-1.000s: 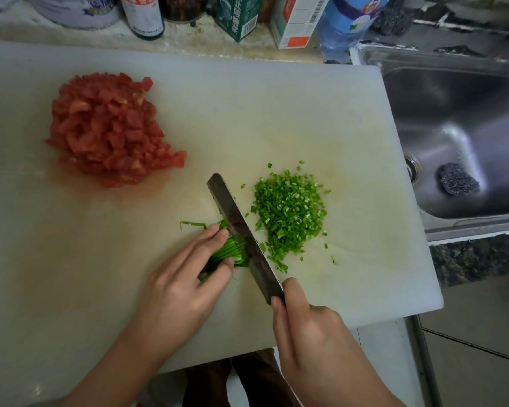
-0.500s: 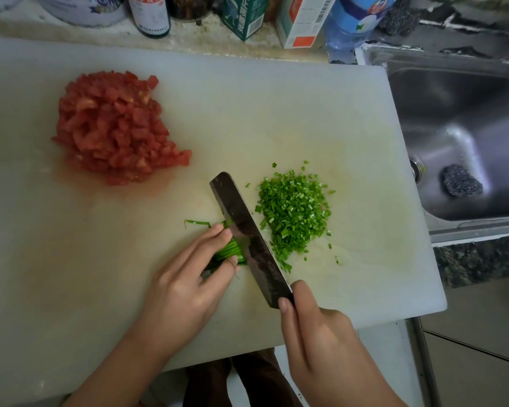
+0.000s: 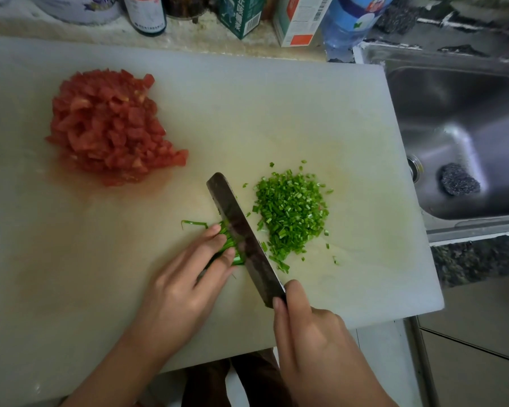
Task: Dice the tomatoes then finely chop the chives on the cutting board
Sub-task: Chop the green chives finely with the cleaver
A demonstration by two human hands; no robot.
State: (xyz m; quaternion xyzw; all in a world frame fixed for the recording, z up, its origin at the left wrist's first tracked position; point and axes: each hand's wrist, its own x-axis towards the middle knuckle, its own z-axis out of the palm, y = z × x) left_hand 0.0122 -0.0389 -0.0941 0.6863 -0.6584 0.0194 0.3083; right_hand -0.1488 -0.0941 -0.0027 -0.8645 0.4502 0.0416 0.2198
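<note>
A heap of diced tomato (image 3: 109, 127) lies at the far left of the white cutting board (image 3: 276, 113). A pile of finely chopped chives (image 3: 291, 211) sits right of the dark knife blade (image 3: 241, 233). My right hand (image 3: 315, 345) grips the knife handle at the board's near edge, forefinger along the blade's spine. The blade runs diagonally and rests against a short bundle of uncut chives (image 3: 229, 245). My left hand (image 3: 185, 283) presses that bundle down, fingertips close to the blade. One loose chive leaf (image 3: 193, 223) sticks out to the left.
A steel sink (image 3: 465, 136) with a scouring pad (image 3: 457, 179) lies right of the board. Bottles and cartons (image 3: 241, 16) line the back of the counter. Tomato juice stains the board around the red heap.
The knife has stepped slightly left along the bundle, and the uncut bundle under my left hand has shortened. My left fingers have drawn back a little. The chopped pile has barely changed.
</note>
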